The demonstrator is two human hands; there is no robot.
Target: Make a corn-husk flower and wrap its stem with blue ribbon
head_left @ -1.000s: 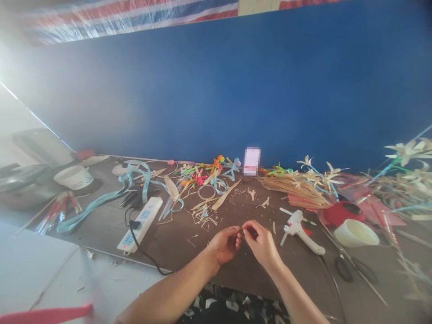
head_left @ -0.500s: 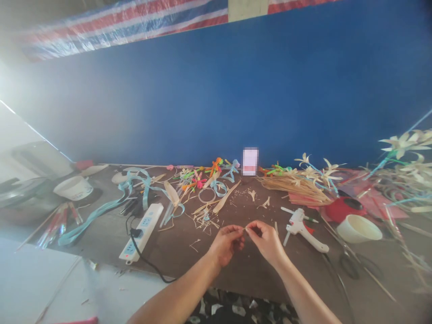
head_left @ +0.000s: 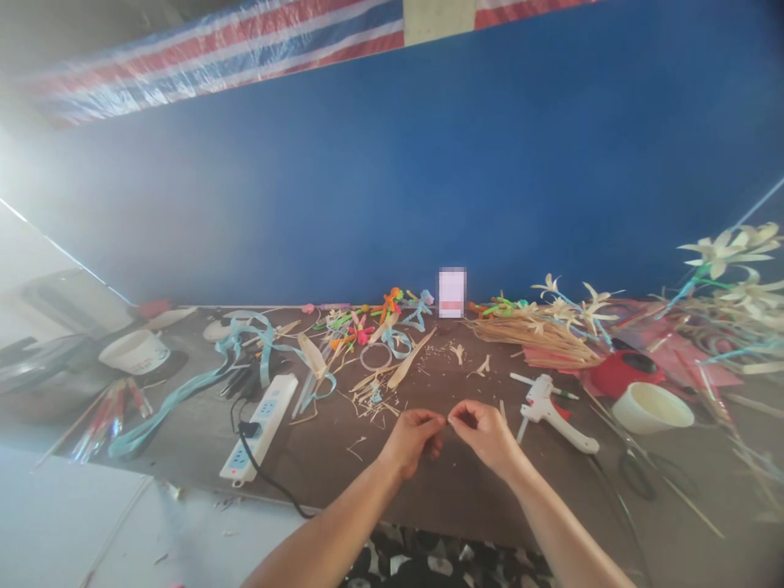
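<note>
My left hand (head_left: 412,441) and my right hand (head_left: 483,437) meet fingertip to fingertip above the front of the dark table (head_left: 343,486). Each hand is closed in a pinch, thumb against forefinger. Whatever sits between the fingertips is too small to make out. Just beyond my hands lie thin straw-coloured scraps (head_left: 376,396) and two small pale flower pieces, one of them a dried-leaf flower (head_left: 483,366). To the right of my right hand rests a white glue gun (head_left: 551,412).
A white power strip (head_left: 260,429) with a black plug lies left. Light-blue ribbon (head_left: 177,408) trails beside it. On the right are a cream cup (head_left: 652,408), black-handled scissors (head_left: 637,474), a straw bundle (head_left: 532,336) and pale leaf flowers (head_left: 723,249). A blue panel (head_left: 392,180) stands behind.
My fingertips stay pinched close together, with only a slight shift of the hands. A tiny bit visible between them earlier is now harder to see. The whole view has tilted slightly.
</note>
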